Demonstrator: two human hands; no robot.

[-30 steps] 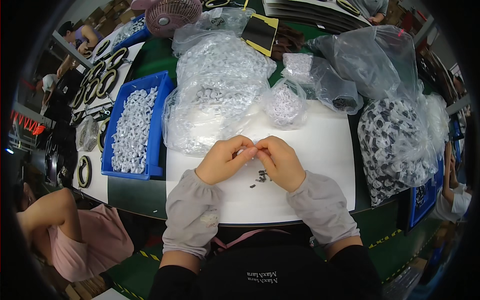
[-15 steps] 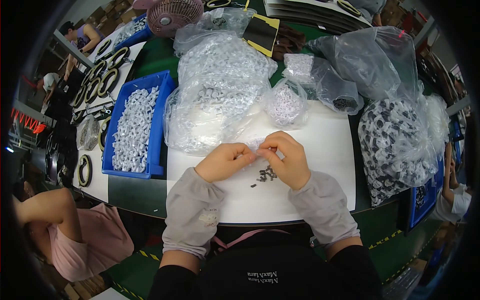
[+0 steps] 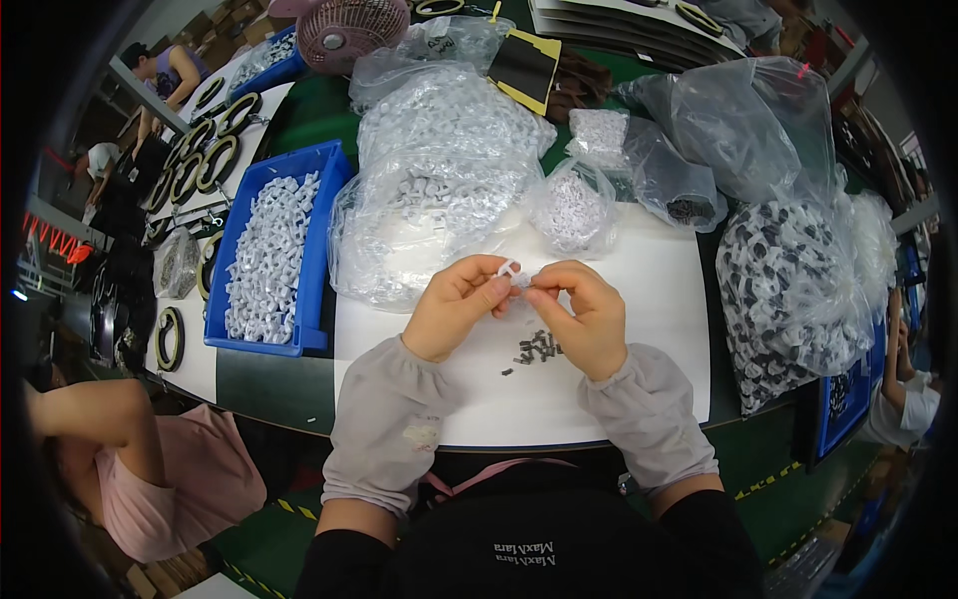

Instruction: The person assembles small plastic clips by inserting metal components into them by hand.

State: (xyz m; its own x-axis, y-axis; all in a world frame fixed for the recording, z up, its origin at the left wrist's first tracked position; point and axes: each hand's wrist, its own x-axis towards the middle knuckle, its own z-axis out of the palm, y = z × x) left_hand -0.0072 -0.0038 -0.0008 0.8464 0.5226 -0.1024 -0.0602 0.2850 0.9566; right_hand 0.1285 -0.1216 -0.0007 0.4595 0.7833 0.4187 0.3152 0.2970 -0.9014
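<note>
Between the fingertips of my left hand [image 3: 451, 307] is a small white plastic part [image 3: 509, 270] with a loop that sticks up. My right hand [image 3: 587, 317] meets it from the right, thumb and forefinger pinched at the part's right end. Whatever those right fingertips grip is too small to make out. Just below the hands, a loose pile of small dark pieces [image 3: 540, 346] lies on the white sheet [image 3: 479, 409], with a single dark piece [image 3: 507, 372] a little apart at its lower left.
Left stands a blue bin [image 3: 322, 250] of white plastic parts. Behind my hands lie a big clear bag [image 3: 439, 150] of white parts and a smaller bag [image 3: 573, 212]. A bag [image 3: 788, 290] of black-and-white parts stands right. A co-worker in pink [image 3: 190, 484] sits at lower left.
My left hand has turned and shifted slightly right, so the white part's loop now shows above its fingers. My right hand has moved slightly right, its fingertips lower.
</note>
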